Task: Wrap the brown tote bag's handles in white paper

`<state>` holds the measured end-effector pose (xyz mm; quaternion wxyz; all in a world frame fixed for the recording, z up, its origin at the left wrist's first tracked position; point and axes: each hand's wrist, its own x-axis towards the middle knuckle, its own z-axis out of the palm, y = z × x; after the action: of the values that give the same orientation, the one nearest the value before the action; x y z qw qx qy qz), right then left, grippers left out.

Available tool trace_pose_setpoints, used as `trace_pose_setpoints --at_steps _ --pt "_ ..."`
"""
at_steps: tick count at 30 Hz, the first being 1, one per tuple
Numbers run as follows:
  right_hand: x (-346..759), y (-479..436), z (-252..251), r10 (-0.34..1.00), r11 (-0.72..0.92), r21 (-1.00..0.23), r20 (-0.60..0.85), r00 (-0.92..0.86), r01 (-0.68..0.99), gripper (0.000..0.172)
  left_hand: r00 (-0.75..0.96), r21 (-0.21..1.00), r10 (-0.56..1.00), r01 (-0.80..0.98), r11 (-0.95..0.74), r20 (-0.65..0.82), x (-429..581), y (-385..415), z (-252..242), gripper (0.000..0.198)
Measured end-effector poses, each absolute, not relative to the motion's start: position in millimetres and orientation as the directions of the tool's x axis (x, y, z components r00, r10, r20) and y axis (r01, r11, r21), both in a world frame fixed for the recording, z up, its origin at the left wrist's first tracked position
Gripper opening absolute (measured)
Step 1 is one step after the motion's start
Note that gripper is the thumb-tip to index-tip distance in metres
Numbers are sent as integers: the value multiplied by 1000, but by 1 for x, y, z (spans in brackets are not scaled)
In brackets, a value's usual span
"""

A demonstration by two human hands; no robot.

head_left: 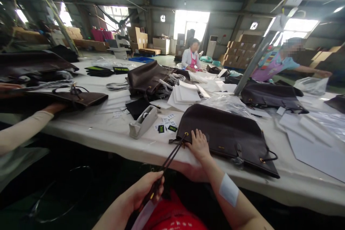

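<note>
A dark brown leather tote bag lies flat on the white table in front of me. My right hand rests on its near left corner, fingers pressed down on the leather. My left hand hangs below the table edge, closed around the bag's dark strap, which runs taut from the bag's corner down to my fist. A white strip pokes out under that hand.
A grey tape dispenser and small labels lie left of the bag. More brown bags, white paper sheets and plastic wrap cover the table. A co-worker's arm reaches in at left; two people work at the far side.
</note>
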<state>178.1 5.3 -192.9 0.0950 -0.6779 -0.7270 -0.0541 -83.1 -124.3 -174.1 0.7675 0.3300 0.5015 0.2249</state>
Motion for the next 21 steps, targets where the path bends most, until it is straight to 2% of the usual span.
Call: trace_pose_setpoints --at_steps 9,16,18,21 --pt "178 5 -192 979 76 -89 195 -57 993 75 374 726 677 -14 688 -634 -93 -150 -159 61" --pt "174 0 -173 985 96 -191 157 -66 977 76 332 745 701 9 667 -632 -88 -151 -169 64" --pt "169 -1 -162 975 184 -260 168 -143 948 71 330 742 696 21 670 -637 -84 -147 -172 68" --pt "161 3 -151 900 430 -293 215 -379 854 58 347 744 690 35 667 -635 -79 -144 -172 73"
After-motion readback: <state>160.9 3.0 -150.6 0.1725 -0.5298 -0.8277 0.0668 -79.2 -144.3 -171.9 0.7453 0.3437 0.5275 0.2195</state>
